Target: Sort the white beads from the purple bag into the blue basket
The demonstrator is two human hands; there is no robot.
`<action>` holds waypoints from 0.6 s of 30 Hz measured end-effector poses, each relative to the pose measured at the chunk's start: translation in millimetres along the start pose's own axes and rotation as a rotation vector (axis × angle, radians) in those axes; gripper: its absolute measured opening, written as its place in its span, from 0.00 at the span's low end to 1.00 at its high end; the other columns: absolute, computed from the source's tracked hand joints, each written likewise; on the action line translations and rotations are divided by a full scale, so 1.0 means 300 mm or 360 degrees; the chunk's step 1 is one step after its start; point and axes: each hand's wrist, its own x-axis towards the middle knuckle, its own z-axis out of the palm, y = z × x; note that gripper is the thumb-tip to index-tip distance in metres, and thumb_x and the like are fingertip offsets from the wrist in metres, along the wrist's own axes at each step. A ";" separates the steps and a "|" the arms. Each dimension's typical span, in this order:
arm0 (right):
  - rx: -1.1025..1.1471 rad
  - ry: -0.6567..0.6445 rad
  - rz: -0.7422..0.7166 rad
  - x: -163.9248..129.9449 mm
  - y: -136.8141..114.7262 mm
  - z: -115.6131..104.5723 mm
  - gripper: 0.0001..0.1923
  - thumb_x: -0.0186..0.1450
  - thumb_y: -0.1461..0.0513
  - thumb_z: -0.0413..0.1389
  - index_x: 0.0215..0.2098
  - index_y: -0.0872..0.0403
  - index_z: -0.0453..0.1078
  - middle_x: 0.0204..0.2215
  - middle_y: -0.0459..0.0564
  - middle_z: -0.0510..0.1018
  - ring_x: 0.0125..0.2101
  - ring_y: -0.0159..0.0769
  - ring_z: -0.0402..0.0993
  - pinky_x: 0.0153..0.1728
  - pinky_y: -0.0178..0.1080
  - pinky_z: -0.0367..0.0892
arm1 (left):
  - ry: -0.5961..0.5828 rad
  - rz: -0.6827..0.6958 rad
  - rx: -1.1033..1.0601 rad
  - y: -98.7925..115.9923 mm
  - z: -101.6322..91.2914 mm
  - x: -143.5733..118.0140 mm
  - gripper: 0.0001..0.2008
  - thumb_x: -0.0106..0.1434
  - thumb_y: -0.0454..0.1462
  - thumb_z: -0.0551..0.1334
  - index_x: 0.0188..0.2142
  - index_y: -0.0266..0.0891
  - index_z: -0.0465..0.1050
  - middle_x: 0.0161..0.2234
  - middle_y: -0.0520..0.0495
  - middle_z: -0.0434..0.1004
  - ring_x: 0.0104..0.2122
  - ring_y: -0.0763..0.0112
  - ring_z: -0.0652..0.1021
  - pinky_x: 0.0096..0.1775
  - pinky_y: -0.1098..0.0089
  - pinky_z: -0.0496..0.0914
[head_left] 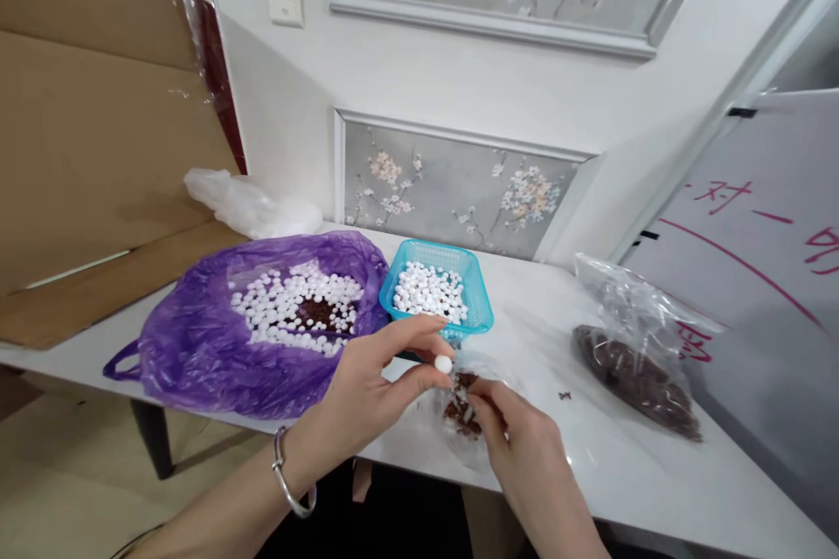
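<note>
Seed (444, 363), white, round and small, is pinched between thumb and fingertip of the left hand (367, 397), whose other fingers are spread loosely above it. It is held over the near edge of the table (590, 472), just in front of the basket (437, 288). The right hand (517, 437) is curled, its fingertips closed on a pale sliver among reddish-brown scraps (459, 410) lying on a clear plastic sheet. What exactly is gripped there is too small to tell.

The seed is judged light, hard and smooth, so it is likely to slip or roll if loosely held; a two-finger pinch across its middle suits it best. The scraps look thin, dry and brittle, best taken by the tips only.

More white seeds are heaped in the blue basket and spread in the open purple bag (262, 323), around a dark patch at its middle. A clear bag (635, 367) of brown husks lies well apart to the right.

The table is white, glossy and probably slick. Cardboard (85, 148) is leaned at the left, a crumpled white bag (249, 205) is seen behind the purple one, floral panels (452, 188) are set in the wall, and a whiteboard (760, 279) with red writing stands at right.
</note>
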 end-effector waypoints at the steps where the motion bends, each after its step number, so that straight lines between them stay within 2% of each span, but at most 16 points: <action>1: -0.0015 -0.0011 0.0004 0.003 -0.009 0.005 0.13 0.68 0.60 0.47 0.37 0.53 0.74 0.31 0.50 0.82 0.29 0.39 0.79 0.32 0.38 0.70 | 0.0004 0.0064 0.0015 0.008 -0.004 -0.002 0.23 0.58 0.29 0.68 0.52 0.46 0.71 0.36 0.51 0.82 0.36 0.70 0.80 0.47 0.68 0.73; 3: -0.0033 -0.0036 0.0003 0.010 -0.020 0.012 0.13 0.67 0.62 0.47 0.38 0.53 0.74 0.32 0.51 0.83 0.30 0.40 0.80 0.32 0.38 0.71 | 0.0029 0.0128 0.0034 0.022 -0.008 -0.003 0.22 0.58 0.28 0.67 0.51 0.46 0.72 0.38 0.50 0.83 0.37 0.70 0.80 0.47 0.69 0.73; 6: -0.0063 -0.0077 -0.0008 0.020 -0.022 0.019 0.13 0.67 0.64 0.47 0.38 0.52 0.75 0.33 0.51 0.83 0.32 0.40 0.80 0.32 0.38 0.71 | 0.0102 0.0095 0.0033 0.035 -0.006 -0.004 0.21 0.60 0.27 0.65 0.50 0.47 0.73 0.39 0.50 0.83 0.38 0.70 0.81 0.43 0.73 0.74; 10: -0.0162 -0.0143 0.0024 0.033 -0.024 0.027 0.14 0.66 0.67 0.48 0.39 0.52 0.76 0.35 0.52 0.82 0.33 0.42 0.79 0.33 0.39 0.70 | 0.0133 0.0016 -0.0200 0.044 0.006 0.001 0.24 0.61 0.27 0.64 0.54 0.47 0.70 0.41 0.47 0.81 0.39 0.69 0.80 0.42 0.72 0.75; 14: -0.0249 -0.0231 0.0069 0.046 -0.037 0.032 0.16 0.66 0.68 0.48 0.42 0.54 0.77 0.38 0.55 0.82 0.35 0.46 0.79 0.33 0.41 0.69 | 0.0112 -0.0082 -0.0384 0.053 0.011 0.016 0.20 0.60 0.26 0.64 0.50 0.46 0.74 0.43 0.46 0.75 0.37 0.71 0.77 0.40 0.72 0.75; 18: -0.0285 -0.0304 0.0071 0.052 -0.053 0.032 0.16 0.66 0.69 0.49 0.43 0.54 0.77 0.37 0.54 0.82 0.38 0.46 0.79 0.37 0.40 0.68 | 0.0112 -0.0126 -0.0535 0.047 0.001 0.025 0.17 0.59 0.26 0.66 0.44 0.47 0.78 0.45 0.46 0.74 0.42 0.69 0.76 0.41 0.73 0.73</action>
